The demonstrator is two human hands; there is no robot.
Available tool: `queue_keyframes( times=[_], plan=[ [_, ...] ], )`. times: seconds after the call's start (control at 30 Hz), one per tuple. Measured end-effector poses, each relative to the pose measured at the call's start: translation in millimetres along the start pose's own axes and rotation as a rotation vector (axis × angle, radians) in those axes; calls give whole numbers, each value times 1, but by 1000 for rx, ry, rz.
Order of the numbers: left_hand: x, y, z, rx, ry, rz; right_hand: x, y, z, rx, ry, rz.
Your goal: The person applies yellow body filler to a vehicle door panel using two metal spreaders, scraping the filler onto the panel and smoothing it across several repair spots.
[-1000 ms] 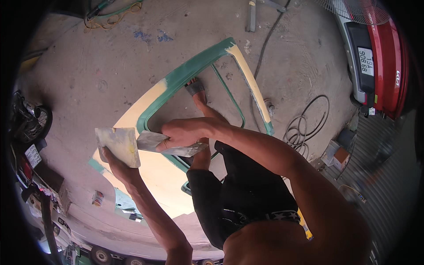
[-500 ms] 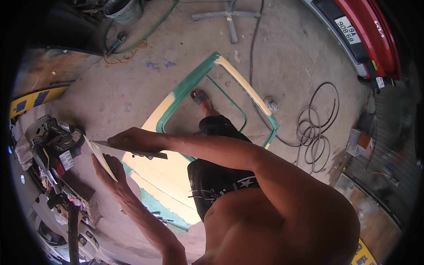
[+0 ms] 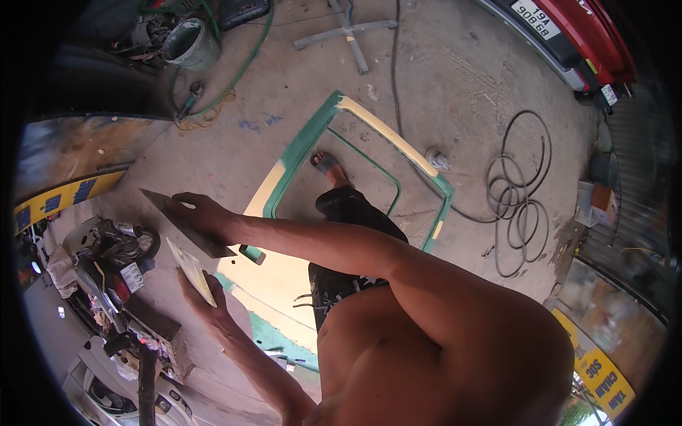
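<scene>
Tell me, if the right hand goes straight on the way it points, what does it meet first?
The right hand points left with its dark flat blade. Nothing shows close ahead; beyond, likely lower, stands a parked motorbike, though depth is unclear.

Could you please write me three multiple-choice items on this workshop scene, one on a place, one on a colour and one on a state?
1. Where does the green and cream car door panel lie?
A. on the concrete floor
B. on a bench
C. hung on a wall

2. What colour is the coiled cable on the floor?
A. yellow
B. black
C. white

3. What does the right hand hold?
A. nothing
B. a hammer
C. a flat dark metal spreader blade

Answers: 1 A, the panel lies flat on the floor around the person's foot; 2 B, its loops are black; 3 C, the fingers grip the blade above the left hand.
</scene>
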State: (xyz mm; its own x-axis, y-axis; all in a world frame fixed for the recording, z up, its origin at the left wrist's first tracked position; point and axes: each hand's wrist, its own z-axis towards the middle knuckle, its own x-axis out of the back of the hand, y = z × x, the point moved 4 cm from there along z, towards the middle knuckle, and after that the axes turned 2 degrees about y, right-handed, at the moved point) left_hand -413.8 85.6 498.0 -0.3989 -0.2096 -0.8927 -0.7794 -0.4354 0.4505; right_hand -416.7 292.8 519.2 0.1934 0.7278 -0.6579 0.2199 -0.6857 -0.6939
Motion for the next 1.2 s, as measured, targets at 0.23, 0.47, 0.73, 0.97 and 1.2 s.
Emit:
queue_keyframes(
  times=[0.23,0.47,0.73,0.97,1.2],
  plan=[
    [-20,20,-3,-158,71,9,-20,24,-6,278,-372,-411],
    [-82,73,-63,-895,985,693,-16,-1,-42,-167,-253,382],
    [-119,37,-18,-744,1140,1106,-27,19,-27,122,204,194],
    [-108,53,-55,-469,1022,890,-49,-101,-26,608,-2,304],
    [-150,44,-22,-855,1040,947,-99,-165,-100,753,-229,89]
  ],
)
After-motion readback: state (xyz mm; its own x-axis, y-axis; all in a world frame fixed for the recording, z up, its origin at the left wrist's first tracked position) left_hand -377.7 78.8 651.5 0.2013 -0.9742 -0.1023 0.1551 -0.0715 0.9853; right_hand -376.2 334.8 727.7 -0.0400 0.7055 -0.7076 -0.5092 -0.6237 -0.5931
